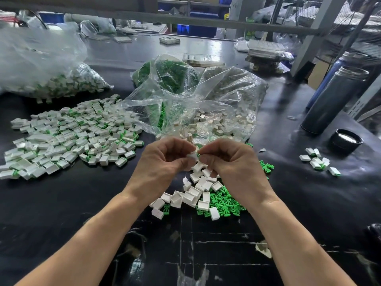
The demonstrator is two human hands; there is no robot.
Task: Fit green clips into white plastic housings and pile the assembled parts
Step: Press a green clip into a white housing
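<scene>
- Right now I see my left hand and my right hand meeting just above the black table, fingers of both curled in toward each other.
- My left hand pinches a white housing at its fingertips; it is a small, smooth, boxy plastic piece, mostly covered, so I cannot tell which way its long axis or open face points.
- My right fingertips press together against that housing; a sliver of green shows at the contact, but I cannot tell whether it is a clip in the grip.
- Directly under the hands, at 6 o'clock from them, lie the loose housings: matte white, shallow rectangular trays, tumbled at all angles, some open side up.
- Touching those, at 4 o'clock, is a heap of green clips, bright, glossy, pronged, pointing every way.
- At 9 o'clock spreads the assembled pile, white blocks with green ends showing.
- At 12 o'clock, crinkled clear plastic bags hold more green and white parts.
- At 2 o'clock stands a dark metal flask, tilted, with its black lid beside it.
- At 3 o'clock, a few assembled parts sit well apart.
</scene>
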